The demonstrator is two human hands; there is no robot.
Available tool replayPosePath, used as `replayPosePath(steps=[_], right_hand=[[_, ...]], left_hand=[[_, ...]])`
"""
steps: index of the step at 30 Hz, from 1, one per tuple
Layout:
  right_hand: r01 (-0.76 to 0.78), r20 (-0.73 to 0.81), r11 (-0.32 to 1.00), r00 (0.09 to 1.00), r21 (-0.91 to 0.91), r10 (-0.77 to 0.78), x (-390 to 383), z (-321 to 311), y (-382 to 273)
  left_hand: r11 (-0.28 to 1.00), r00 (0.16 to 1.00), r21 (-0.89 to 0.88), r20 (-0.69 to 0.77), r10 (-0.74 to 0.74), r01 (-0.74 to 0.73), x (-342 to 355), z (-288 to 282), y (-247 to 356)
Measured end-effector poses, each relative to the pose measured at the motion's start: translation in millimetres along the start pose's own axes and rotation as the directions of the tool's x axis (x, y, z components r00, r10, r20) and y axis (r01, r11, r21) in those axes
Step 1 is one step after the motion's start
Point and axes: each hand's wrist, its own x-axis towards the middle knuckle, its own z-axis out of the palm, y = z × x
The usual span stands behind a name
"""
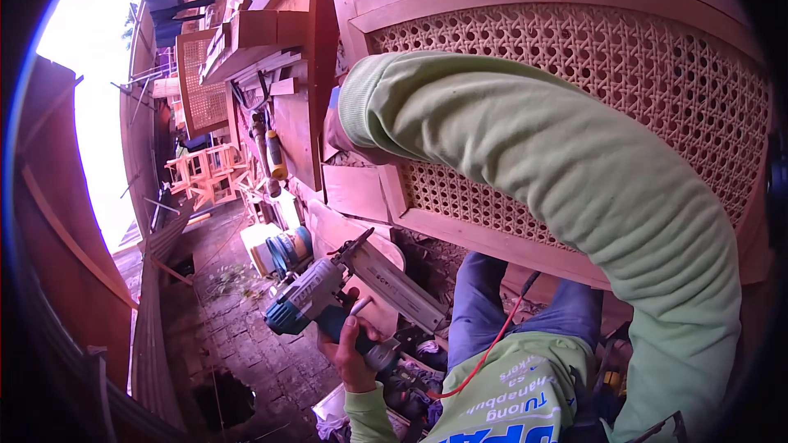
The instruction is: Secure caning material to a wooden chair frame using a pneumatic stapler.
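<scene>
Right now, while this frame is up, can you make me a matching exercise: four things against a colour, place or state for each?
Column one
1. nail gun
2. right sleeve
3. cane panel
4. trousers

Column two
A. blue
B. woven, full of small holes
C. gripped in the left hand
D. pale green

Right pairs: 1-C, 2-D, 3-B, 4-A
</scene>
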Motion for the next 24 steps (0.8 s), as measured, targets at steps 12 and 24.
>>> replayPosePath(steps=[12,24], right_hand=[[0.005,0.368,0.990,0.929,-0.143,0.049,-110,-85,-45],[-0.139,0.486,0.941,0.827,-0.310,0.282,-105,-74,-61]], left_hand=[[0.997,0.998,-0.072,0.055,-0.009,0.013,-7,-2,23],[0.961,0.995,-0.275,0.096,0.035,-0.008,-17,-31,45]])
